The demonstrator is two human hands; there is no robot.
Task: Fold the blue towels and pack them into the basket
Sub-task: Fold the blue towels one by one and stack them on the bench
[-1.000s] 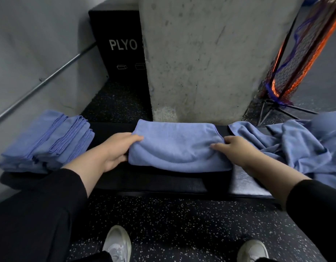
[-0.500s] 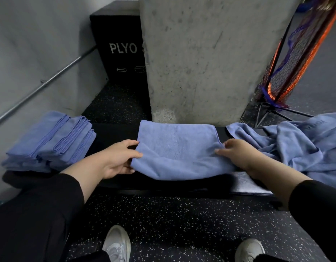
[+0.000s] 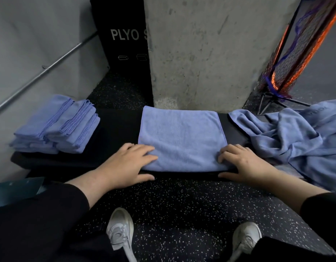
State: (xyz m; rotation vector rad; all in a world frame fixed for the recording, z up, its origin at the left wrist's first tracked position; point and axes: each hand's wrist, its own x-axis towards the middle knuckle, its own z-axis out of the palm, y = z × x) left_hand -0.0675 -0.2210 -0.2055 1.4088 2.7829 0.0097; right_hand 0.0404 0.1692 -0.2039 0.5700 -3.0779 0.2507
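Hands first: the left hand (image 3: 125, 163) lies flat with fingers spread on the near left corner of a folded blue towel (image 3: 182, 138), and the right hand (image 3: 242, 163) presses the near right corner, fingers slightly bent, thumb along the bench edge. That towel sits mid-bench (image 3: 114, 129). A stack of folded towels (image 3: 55, 125) rests at the left end, a rumpled heap of towels (image 3: 299, 137) at the right

Your left hand (image 3: 128, 163) and right hand (image 3: 242, 163) press flat on the near corners of the folded towel (image 3: 182, 137) on the black bench (image 3: 116, 129) — folded stack (image 3: 55, 125) far left, loose towels (image 3: 295, 137) heaped right.
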